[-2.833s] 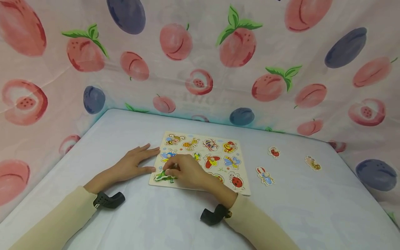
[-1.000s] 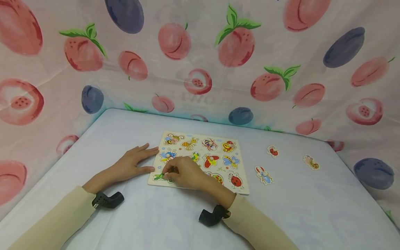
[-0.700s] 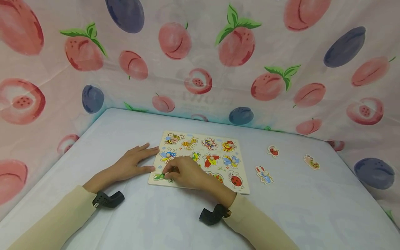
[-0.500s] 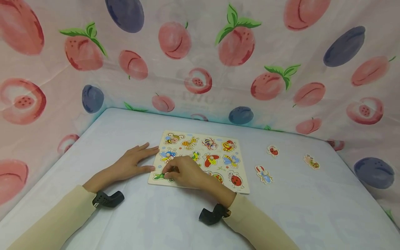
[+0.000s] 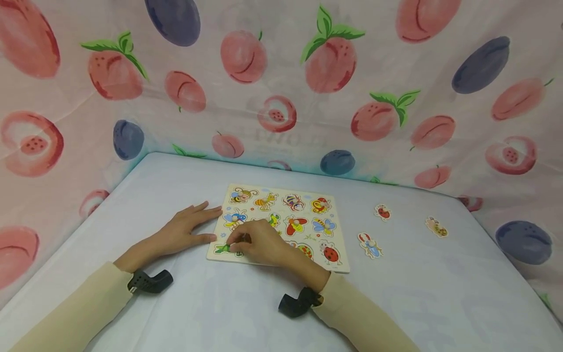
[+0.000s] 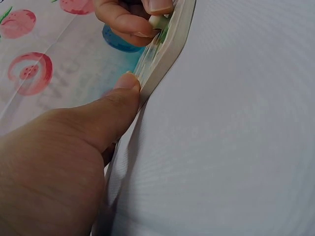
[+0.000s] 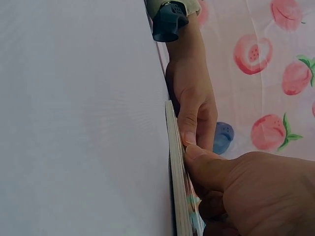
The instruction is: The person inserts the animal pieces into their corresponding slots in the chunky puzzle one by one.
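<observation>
A wooden peg puzzle board (image 5: pixel 308 266) printed with insects lies on the white table. At its near left corner, my right hand (image 5: pixel 268 243) pinches the knob of a green grasshopper puzzle piece (image 5: pixel 222 248), thumb and forefinger bent together. The piece lies flat on its printed spot, partly covered by those fingers. In the left wrist view, the knob (image 6: pixel 158 21) shows between the fingertips. My left hand (image 5: pixel 182 230) rests with spread fingers beside the board, fingertips at its left edge. Its thumb (image 6: pixel 110 108) touches the board's side in the left wrist view.
To the right of the board lie three loose pieces: a blue beetle (image 5: pixel 370 246), a small ladybird (image 5: pixel 383 212) and a brown-and-yellow insect (image 5: pixel 437 227). A fruit-print cloth (image 5: pixel 308 127) walls the table's back and sides. Black wrist cameras (image 5: pixel 299 303) sit at both cuffs.
The grasshopper piece, raised and askew 2.8 s ago, has come down flat on the board under my right hand. Since one second ago both hands hold nearly still; the head view shifts slightly.
</observation>
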### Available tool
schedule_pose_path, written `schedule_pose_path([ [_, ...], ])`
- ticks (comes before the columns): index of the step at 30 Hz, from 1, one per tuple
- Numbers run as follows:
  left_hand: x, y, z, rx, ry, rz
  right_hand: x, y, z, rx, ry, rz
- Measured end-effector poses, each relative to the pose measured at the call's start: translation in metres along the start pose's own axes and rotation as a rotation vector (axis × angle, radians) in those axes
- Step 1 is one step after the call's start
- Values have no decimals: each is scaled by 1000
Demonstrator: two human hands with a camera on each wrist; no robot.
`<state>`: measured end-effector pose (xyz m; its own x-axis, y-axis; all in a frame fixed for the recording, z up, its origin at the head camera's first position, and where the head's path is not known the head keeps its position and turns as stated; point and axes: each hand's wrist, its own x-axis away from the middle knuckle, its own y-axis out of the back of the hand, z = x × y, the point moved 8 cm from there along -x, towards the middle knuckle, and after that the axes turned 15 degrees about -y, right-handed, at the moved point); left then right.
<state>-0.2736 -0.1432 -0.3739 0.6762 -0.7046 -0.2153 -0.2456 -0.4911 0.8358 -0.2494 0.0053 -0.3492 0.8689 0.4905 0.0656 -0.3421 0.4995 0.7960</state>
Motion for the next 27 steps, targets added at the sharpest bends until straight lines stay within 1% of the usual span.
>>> schedule_pose_path([
  [7,0,1,-1,0,-3,-6,-1,1,-1,-1,2,-6],
  [14,1,1,-1,4,4,-6,-1,0,-2,-14,-11,8],
  [22,0,0,1,-1,-8,-10,-1,1,-1,-12,-16,44],
  [27,0,-1,2,-5,-2,-9,1,6,-1,-18,-31,80],
])
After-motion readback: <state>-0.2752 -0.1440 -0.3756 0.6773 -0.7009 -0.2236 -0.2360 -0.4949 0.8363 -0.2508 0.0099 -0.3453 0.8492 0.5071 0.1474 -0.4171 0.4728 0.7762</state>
